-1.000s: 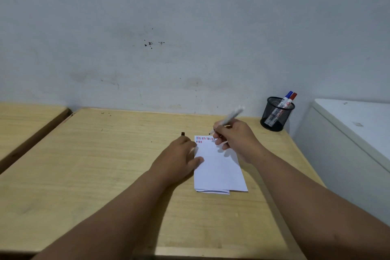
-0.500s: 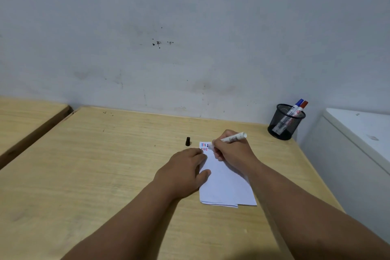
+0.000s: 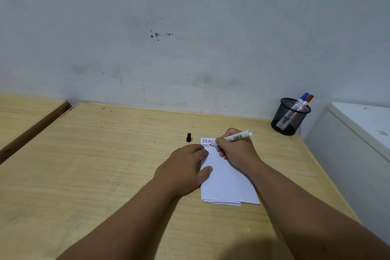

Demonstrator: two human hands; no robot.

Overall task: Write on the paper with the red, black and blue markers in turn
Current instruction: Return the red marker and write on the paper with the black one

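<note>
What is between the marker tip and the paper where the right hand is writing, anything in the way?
Nothing visible. The right hand holds the marker with its tip on the paper by the coloured strokes. The left hand presses the sheet's left edge, beside the tip.

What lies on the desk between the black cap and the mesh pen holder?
In the head view, between the black cap and the mesh pen holder lie the paper's marked top edge and the right hand holding the marker.

Soft, even indoor light, rather dim; faint shadows pool under the forearms on the table (image 3: 84,154). Wide-angle bending shows at the edges, and the corners perhaps darken slightly.
</note>
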